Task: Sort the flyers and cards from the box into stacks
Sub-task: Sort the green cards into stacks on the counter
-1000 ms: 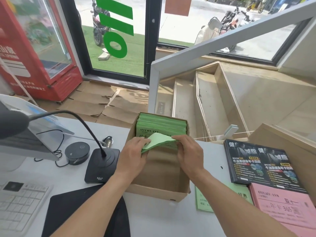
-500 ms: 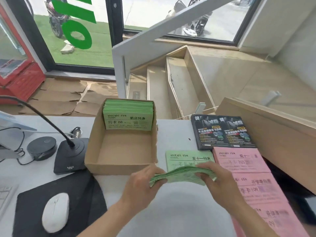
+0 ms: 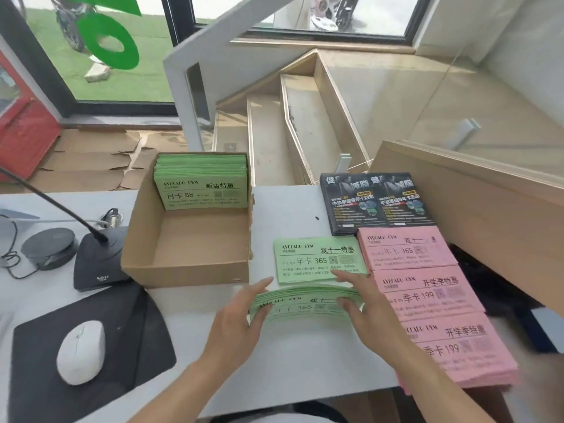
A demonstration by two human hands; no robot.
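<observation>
Lowered since before, both hands (image 3: 305, 312) hold the green bundle (image 3: 305, 303).

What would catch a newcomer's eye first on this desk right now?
Both hands, left and right, hold a bowed bundle of green cards just in front of the cardboard box. Pink stacks line the right side, with dark flyers behind them.

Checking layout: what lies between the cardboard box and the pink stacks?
In the head view, a flat green flyer lies on the table between the cardboard box and the pink stacks.
</observation>
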